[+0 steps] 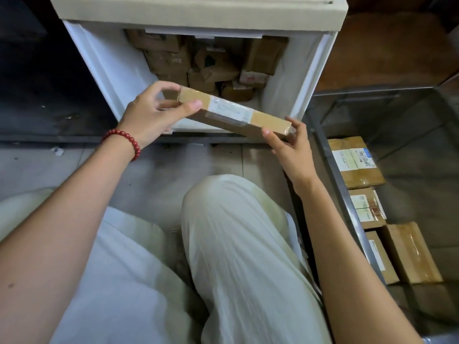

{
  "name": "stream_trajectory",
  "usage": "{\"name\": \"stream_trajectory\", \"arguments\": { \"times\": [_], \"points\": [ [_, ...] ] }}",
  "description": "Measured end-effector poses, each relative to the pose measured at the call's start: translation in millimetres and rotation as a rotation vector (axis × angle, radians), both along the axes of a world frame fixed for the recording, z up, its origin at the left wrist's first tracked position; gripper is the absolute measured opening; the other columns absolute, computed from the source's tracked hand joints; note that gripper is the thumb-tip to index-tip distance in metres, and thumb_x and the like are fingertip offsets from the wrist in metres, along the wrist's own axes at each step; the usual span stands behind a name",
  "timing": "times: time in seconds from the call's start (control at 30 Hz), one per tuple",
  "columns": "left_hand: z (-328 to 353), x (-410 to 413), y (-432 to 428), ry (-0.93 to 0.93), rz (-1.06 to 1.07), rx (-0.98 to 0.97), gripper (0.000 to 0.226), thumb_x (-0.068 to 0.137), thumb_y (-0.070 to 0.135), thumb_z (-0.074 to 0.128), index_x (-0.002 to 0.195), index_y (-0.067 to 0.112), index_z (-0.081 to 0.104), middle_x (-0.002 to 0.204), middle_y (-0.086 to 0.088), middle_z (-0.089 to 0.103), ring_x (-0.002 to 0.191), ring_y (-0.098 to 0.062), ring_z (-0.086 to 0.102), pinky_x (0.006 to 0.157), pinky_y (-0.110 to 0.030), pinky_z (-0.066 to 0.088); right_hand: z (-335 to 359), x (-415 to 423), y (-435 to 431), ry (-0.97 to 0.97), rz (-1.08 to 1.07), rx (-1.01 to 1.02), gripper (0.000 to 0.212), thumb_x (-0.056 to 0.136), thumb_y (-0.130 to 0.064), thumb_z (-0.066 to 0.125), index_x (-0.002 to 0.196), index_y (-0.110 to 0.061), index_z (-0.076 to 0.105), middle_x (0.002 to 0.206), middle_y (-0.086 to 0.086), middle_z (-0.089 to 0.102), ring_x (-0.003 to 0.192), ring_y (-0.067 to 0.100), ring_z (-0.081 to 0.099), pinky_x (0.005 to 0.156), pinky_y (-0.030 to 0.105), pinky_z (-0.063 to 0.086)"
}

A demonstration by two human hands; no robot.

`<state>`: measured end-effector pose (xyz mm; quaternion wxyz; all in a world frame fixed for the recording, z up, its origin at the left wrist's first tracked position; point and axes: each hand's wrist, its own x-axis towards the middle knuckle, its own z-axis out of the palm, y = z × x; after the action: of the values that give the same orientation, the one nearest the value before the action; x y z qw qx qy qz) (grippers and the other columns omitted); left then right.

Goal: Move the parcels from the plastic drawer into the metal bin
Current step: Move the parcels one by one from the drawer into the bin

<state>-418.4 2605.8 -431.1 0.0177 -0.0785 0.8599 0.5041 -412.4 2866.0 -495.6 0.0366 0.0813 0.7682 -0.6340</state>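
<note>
A long flat cardboard parcel (231, 111) with a white label hangs over the front edge of the white plastic drawer (104, 78). My left hand (151, 115) grips its left end and my right hand (290, 145) grips its right end. Several brown parcels (211, 63) are piled at the back of the pulled-out drawer. To the right stands the metal bin (330, 155), and several parcels (357, 162) lie along its near wall.
A beige cabinet top (198, 11) overhangs the drawer. My knees in pale trousers (236, 244) fill the foreground on a grey tiled floor (74, 160). A dark unit (37, 83) stands to the left, and a brown wooden surface (387, 45) lies behind the bin.
</note>
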Motion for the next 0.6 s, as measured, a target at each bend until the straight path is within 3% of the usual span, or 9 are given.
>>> {"name": "stream_trajectory", "arguments": {
  "times": [0.07,0.23,0.4,0.5,0.6],
  "points": [
    [1.3,0.3,4.0,0.014,-0.008,-0.017,0.051,0.065,0.064,0.073,0.108,0.044,0.054,0.11,0.011,0.065,0.105,-0.002,0.06,0.08,-0.027,0.054,2.3,-1.7,1.1,0.004,-0.046,0.022,0.051,0.085,-0.049,0.067,0.127,-0.035,0.04,0.109,-0.019,0.058,0.099,-0.002,0.058,0.099,0.035,0.049],
    [0.0,-5.7,19.0,0.099,0.035,-0.121,0.052,0.08,0.05,0.069,0.123,0.028,0.05,0.11,0.008,0.057,0.098,-0.008,0.059,0.076,-0.016,0.045,8.3,-1.1,1.1,0.037,-0.084,0.012,0.033,0.089,-0.052,0.059,0.115,-0.036,0.045,0.099,-0.028,0.055,0.093,-0.011,0.054,0.081,0.015,0.043],
    [4.0,-16.6,43.3,0.171,0.099,-0.145,0.05,0.086,0.052,0.061,0.119,0.017,0.047,0.107,0.008,0.055,0.096,-0.009,0.054,0.067,-0.016,0.039,13.6,-2.3,7.2,0.013,-0.138,0.018,0.034,0.086,-0.063,0.056,0.101,-0.033,0.048,0.105,-0.018,0.058,0.102,0.003,0.057,0.089,0.028,0.046],
    [9.9,-25.5,67.9,0.232,0.114,-0.142,0.049,0.089,0.05,0.058,0.12,0.015,0.047,0.101,0.006,0.057,0.092,-0.011,0.053,0.061,-0.016,0.036,24.1,-1.2,18.8,0.037,-0.205,0.007,0.044,0.087,-0.061,0.055,0.113,-0.026,0.048,0.109,-0.01,0.059,0.101,0.005,0.058,0.085,0.027,0.048],
    [14.3,-35.4,98.5,0.272,0.048,-0.164,0.048,0.09,0.048,0.058,0.125,0.018,0.046,0.104,0.005,0.057,0.096,-0.013,0.053,0.072,-0.02,0.036,35.7,3.1,41.6,0.071,-0.304,0.012,0.053,0.09,-0.055,0.055,0.125,-0.016,0.048,0.109,-0.007,0.059,0.095,0.003,0.058,0.075,0.021,0.046]
  ]
}}
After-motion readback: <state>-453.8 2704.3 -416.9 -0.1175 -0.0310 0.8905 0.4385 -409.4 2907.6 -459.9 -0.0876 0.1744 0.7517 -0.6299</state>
